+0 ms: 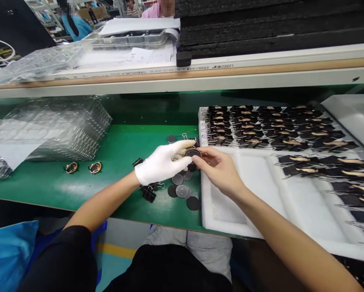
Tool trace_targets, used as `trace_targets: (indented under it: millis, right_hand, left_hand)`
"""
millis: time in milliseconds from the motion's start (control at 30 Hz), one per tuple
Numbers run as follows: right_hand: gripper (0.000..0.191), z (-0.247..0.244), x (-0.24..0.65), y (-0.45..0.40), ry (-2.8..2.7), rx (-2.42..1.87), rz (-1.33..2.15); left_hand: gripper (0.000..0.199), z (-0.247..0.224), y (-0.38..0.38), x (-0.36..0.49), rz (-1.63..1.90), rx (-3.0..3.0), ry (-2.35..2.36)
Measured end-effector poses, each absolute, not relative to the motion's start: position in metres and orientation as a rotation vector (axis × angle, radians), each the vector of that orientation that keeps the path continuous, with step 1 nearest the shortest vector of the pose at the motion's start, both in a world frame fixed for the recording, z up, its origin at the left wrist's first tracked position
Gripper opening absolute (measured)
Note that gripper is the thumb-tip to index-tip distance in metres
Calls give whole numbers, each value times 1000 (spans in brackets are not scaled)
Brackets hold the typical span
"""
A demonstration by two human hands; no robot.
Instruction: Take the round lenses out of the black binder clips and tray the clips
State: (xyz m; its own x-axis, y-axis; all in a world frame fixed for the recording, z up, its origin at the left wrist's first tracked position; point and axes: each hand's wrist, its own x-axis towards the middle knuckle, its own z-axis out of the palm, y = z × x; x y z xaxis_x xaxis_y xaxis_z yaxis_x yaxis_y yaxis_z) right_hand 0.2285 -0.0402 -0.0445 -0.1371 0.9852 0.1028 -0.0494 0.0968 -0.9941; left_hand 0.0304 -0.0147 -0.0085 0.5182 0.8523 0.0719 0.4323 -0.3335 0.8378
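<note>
My left hand (165,162), in a white glove, and my bare right hand (220,168) meet above the green bench. Between their fingertips they both grip a round, black-faced piece with a gold rim (193,153). The fingers partly cover it, so its exact kind does not show. Beneath the hands lie loose black discs (193,203) and greyish clear discs (182,191). Black binder clips (149,195) are scattered around my left wrist, and another binder clip (195,142) sits just behind the fingers. Two gold-rimmed round pieces (95,167) rest farther left on the bench.
On the right, a white foam tray (245,166) holds rows of gold-rimmed pieces in black binder clips (245,126). Stacked clear plastic trays (57,129) stand at left. A shelf edge (133,83) crosses above the bench, carrying black foam slabs (261,28). People are in the background.
</note>
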Motion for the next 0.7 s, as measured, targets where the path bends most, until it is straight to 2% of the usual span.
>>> trace_targets:
  millis: [133, 267, 367, 533, 600, 700]
  right_hand:
    - [30, -43, 238, -41, -1122, -1045, 1449]
    - [26, -42, 242, -40, -1026, -1036, 1568]
    - [27, -42, 239, -39, -1040, -1042, 1585]
    - [29, -44, 237, -39, -1080, -1045, 1643]
    - [29, -44, 236, -40, -1083, -1026, 1711]
    - [28, -44, 232, -42, -1112, -952, 1797]
  left_hand:
    - [41, 16, 2, -10, 393, 2281, 1205]
    - [61, 23, 3, -51, -171, 2481, 1654]
    - [63, 9, -14, -62, -352, 2406, 1701]
    - [38, -3, -32, -58, -305, 2419, 1776]
    - [42, 3, -30, -54, -148, 2394, 1790]
    - [47, 11, -24, -39, 280, 2305, 1616]
